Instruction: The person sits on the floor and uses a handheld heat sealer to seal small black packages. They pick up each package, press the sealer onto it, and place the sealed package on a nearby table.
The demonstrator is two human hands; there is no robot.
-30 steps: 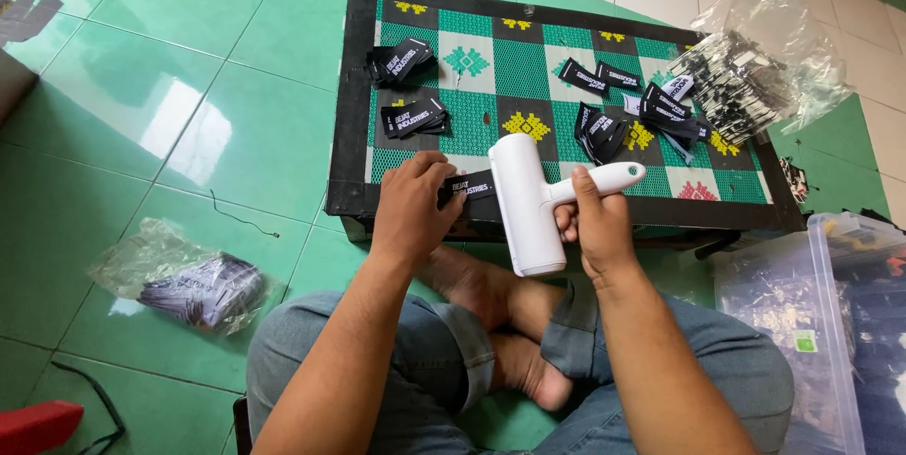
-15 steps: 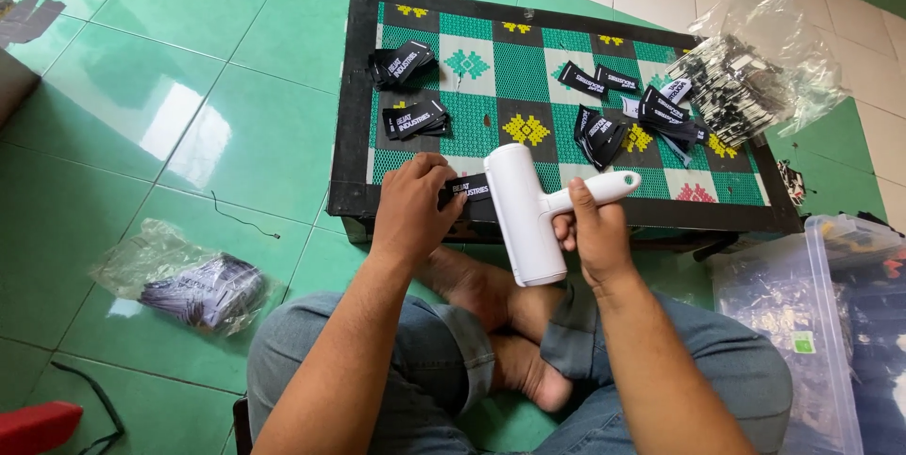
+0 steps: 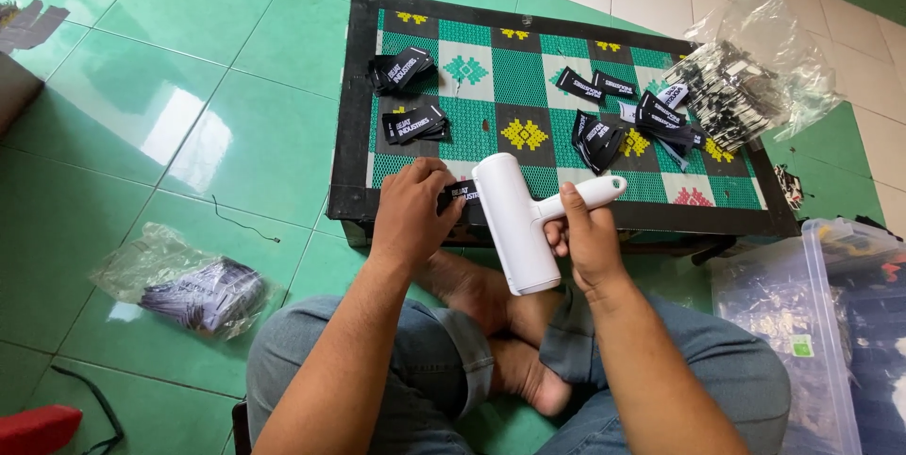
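Note:
My right hand [image 3: 583,236] grips the handle of a white lint roller [image 3: 515,223], whose thick roll points down toward my lap beside the table's near edge. My left hand [image 3: 412,210] presses a black fabric label [image 3: 461,193] onto the near edge of a low table [image 3: 351,134] with a green patterned top. More black labels lie on the table in small stacks at the left [image 3: 413,123] and in a loose scatter at the right [image 3: 623,115].
A clear bag of labels [image 3: 746,77] rests on the table's far right corner. Another bag of dark labels [image 3: 193,287] lies on the green tiled floor at my left. A clear plastic bin [image 3: 802,323] stands at my right. My crossed legs sit below the table.
The lint roller has shifted slightly left and toward me in my right hand. My left hand stays on the label.

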